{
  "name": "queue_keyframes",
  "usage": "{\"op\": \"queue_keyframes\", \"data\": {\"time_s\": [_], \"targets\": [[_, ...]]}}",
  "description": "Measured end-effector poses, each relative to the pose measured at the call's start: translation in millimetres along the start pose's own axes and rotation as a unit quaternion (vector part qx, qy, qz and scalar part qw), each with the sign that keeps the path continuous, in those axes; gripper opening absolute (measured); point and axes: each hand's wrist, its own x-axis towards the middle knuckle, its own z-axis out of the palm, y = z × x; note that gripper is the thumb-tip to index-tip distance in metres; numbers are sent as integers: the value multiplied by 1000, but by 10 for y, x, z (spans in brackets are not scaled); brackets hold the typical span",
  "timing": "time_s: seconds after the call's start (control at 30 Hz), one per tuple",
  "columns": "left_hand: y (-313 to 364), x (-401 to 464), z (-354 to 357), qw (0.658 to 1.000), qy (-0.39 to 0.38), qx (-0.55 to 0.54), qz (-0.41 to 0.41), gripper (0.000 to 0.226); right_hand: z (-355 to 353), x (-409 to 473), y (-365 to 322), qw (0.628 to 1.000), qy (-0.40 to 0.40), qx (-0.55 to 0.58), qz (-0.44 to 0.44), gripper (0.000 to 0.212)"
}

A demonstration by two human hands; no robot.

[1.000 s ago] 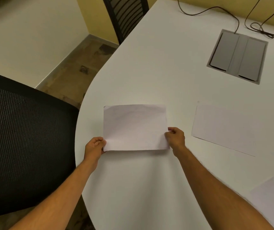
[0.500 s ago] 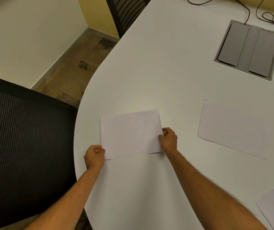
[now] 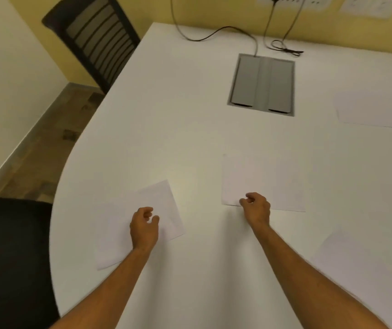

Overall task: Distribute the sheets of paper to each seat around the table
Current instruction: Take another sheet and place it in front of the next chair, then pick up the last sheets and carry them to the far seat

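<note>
Head view: my left hand (image 3: 144, 227) is resting loose-fingered on the sheet (image 3: 123, 233) beside the black chair (image 3: 10, 252), while my right hand (image 3: 256, 206), fingers (image 3: 249, 200) curling empty, is reaching for the next sheet (image 3: 261, 181).

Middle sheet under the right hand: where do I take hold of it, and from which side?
Probably by its near edge, from the person's side. The middle sheet lies flat on the table, so only an edge can be pinched. The right hand is already at that near edge, toward its left corner; lift or slide the edge there, then pinch.

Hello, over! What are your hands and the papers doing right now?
Left hand open over angled sheet. Right hand at middle sheet's near edge, grip unclear. Nothing in the way.
</note>
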Motion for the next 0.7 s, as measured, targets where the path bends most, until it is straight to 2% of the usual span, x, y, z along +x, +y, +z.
{"op": "queue_keyframes", "data": {"time_s": [0.13, 0.3, 0.43, 0.57, 0.7], "targets": [[455, -71, 715, 995, -96, 9, 33, 25, -646, 394, 348, 997, 68, -23, 24, 38], [786, -29, 1423, 977, -207, 47, 5, 40, -1008, 703, 754, 991, 94, -84, 50, 49], [884, 7, 1792, 977, -195, 81, -8, 50, -1028, 870, 897, 990, 91, -90, 64, 61], [976, -61, 2040, 983, -166, 72, -37, 61, -1009, 971, 952, 987, 98, -114, 62, 59], [1009, -135, 2209, 982, -167, 44, -77, 62, -1000, 1025, 986, 989, 99, -98, 51, 56]]}}
